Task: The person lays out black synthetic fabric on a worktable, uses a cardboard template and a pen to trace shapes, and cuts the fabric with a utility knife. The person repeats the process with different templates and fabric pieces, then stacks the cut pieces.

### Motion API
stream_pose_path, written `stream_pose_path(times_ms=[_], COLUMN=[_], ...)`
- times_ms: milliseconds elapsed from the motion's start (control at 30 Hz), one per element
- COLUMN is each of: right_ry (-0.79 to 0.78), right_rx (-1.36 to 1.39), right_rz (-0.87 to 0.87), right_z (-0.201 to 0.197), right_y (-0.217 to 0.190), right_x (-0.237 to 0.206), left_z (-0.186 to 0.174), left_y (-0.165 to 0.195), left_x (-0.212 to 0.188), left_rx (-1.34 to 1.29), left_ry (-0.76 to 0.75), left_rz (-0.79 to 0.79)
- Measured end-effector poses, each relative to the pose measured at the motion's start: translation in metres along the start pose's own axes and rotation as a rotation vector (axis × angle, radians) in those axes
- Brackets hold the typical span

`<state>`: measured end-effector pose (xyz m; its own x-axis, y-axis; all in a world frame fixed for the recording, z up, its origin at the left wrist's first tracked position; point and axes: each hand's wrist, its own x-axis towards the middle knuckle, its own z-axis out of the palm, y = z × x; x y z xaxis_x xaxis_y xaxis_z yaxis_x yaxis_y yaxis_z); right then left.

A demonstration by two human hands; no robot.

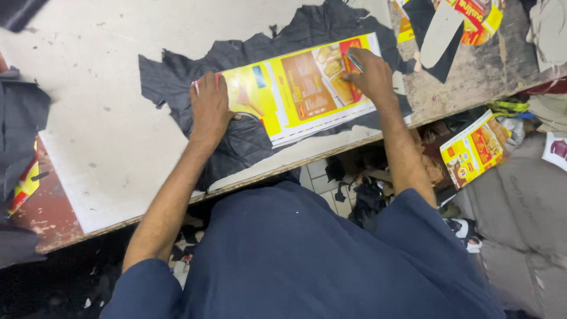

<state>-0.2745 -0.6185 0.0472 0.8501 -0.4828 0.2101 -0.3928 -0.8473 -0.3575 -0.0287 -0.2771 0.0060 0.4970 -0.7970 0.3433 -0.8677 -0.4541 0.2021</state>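
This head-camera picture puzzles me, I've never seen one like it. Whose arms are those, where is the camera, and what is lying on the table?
There is no machine here: the two bare arms belong to one person, and the single camera sits on that person's head, looking down, so you see their dark blue shirt at the bottom.

In front of them is a pale worktable. On it lies a piece of black sheet material with ragged edges, and on top of that a flattened yellow printed carton.

The left hand presses flat on the carton's left end. The right hand rests on the carton's right end and holds a thin pen-like tool; what sort of tool is too small to tell.

Another yellow carton lies lower right, off the table, and dark scraps litter the floor.
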Motion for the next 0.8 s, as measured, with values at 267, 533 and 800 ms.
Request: stream_pose_path(times_ms=[267,533,800], right_ry=[-0.324,-0.283,-0.437], right_rx=[-0.121,0.025,0.199], right_rz=[-0.048,-0.244,-0.401], right_z=[-0.032,-0.043,-0.069], right_y=[0.055,0.062,0.076], right_x=[0.039,0.044,0.085], left_z=[0.013,-0.099,-0.252], left_y=[-0.015,0.077,0.242], left_x=[0.058,0.075,0.039], left_rx=[0.02,-0.07,0.303], left_ry=[-0.215,-0.246,-0.198], left_rz=[-0.18,-0.258,0.15])
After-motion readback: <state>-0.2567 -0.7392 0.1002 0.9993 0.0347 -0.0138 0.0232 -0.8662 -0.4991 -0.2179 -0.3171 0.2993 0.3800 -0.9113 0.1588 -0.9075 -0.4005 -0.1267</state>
